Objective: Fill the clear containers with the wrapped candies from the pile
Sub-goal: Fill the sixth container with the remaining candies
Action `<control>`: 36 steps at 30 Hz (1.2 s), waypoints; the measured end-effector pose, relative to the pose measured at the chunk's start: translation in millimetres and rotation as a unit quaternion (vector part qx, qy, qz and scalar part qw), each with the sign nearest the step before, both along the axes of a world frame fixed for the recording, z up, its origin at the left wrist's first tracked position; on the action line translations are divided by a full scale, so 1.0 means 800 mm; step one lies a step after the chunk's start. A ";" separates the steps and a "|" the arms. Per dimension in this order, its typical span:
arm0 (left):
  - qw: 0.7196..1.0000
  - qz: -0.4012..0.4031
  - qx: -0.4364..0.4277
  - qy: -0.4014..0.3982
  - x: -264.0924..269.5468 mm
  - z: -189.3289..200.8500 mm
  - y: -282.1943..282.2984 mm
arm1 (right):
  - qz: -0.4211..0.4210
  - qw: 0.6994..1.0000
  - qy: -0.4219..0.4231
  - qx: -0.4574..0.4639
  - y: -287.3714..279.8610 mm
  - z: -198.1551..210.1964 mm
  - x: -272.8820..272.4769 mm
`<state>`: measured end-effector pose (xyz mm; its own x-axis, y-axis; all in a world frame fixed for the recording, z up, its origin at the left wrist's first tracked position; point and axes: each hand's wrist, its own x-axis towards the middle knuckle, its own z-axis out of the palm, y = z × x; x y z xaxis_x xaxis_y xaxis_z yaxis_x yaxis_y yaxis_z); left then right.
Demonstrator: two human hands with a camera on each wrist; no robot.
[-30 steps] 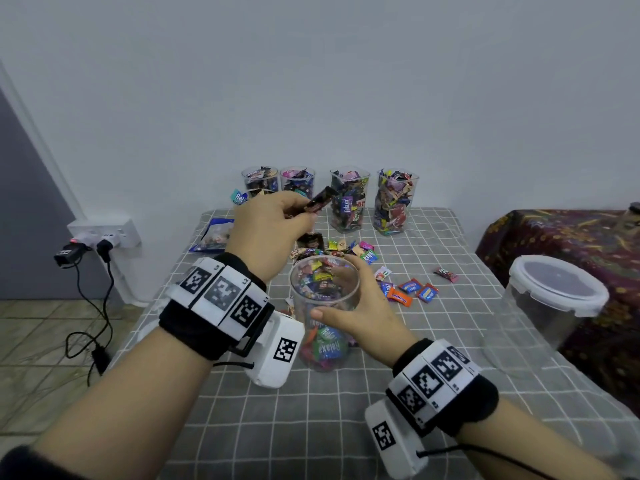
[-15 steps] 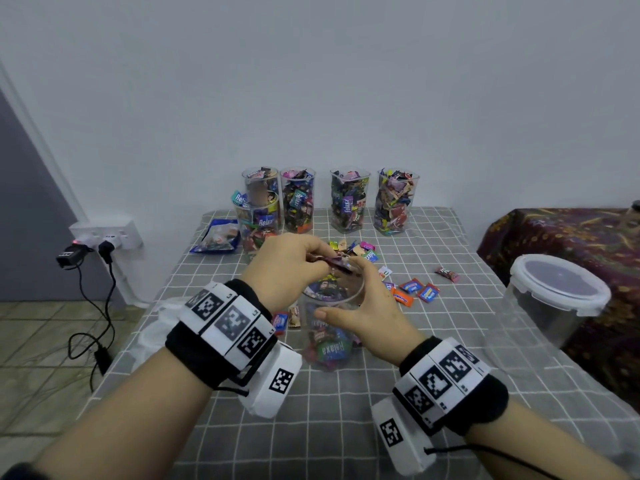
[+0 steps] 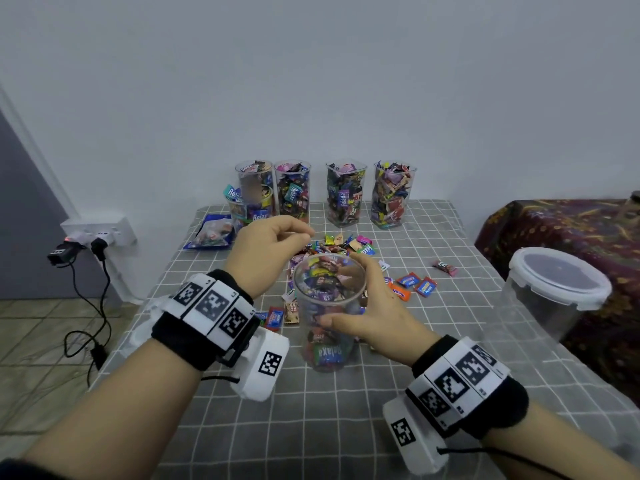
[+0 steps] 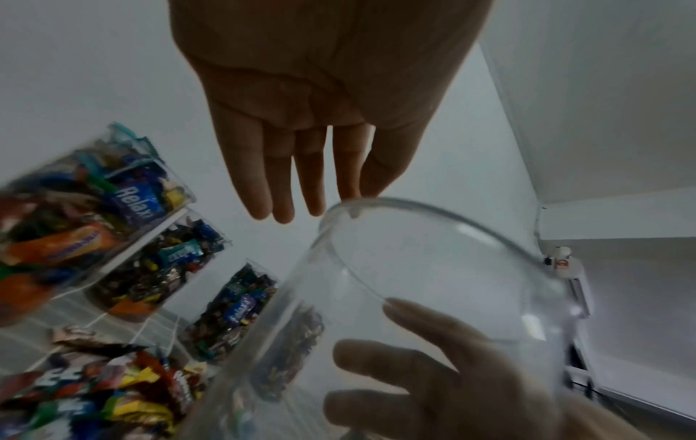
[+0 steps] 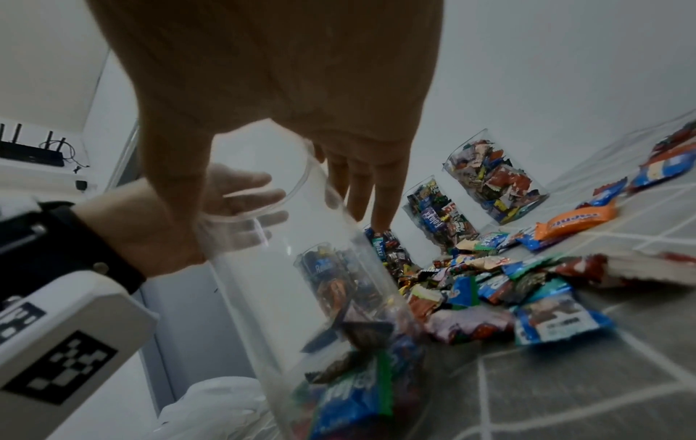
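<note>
Grey checked tablecloth (image 3: 433, 341), four tall clear plastic jars (image 3: 346, 194) crammed with crinkly wrappers along the wall, right hand (image 3: 374, 313) wrapped round a part-filled clear round cup (image 3: 327, 306), left hand (image 3: 266, 254) above its rim, fingers straight and empty, glossy candy pile (image 3: 343, 245) just behind.

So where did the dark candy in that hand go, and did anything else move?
The left hand brought the dark candy from up near the back containers down over the clear container and let it go; its fingers are now empty above the rim. The candy probably dropped inside, though I can't pick it out. The right hand kept holding the container, and the four full containers and the pile stayed put.
</note>
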<state>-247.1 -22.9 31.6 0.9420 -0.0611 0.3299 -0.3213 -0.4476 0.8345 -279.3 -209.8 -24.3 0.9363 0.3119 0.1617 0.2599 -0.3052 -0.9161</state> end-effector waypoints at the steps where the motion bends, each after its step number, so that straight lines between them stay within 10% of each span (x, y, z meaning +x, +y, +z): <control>1: 1.000 0.005 -0.001 0.010 0.006 -0.003 0.003 | 0.027 0.999 0.004 -0.017 -0.003 0.000 0.000; 5: 0.998 0.033 0.004 0.054 0.034 -0.022 0.017 | 0.068 0.987 0.048 -0.135 -0.024 -0.011 0.016; 18: 0.965 0.044 0.177 0.191 0.121 -0.069 0.008 | -0.349 0.857 0.168 -0.339 -0.122 -0.034 0.158; 36: 0.934 -0.012 0.217 0.285 0.219 -0.108 -0.014 | -0.158 0.886 0.195 -0.391 -0.041 -0.023 0.275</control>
<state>-72.1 -34.3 -54.7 0.9536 -0.0963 -0.2853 0.1047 -0.7822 0.6142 -59.5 -242.7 -42.4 0.9339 -0.1023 -0.3427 -0.2419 -0.8865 -0.3946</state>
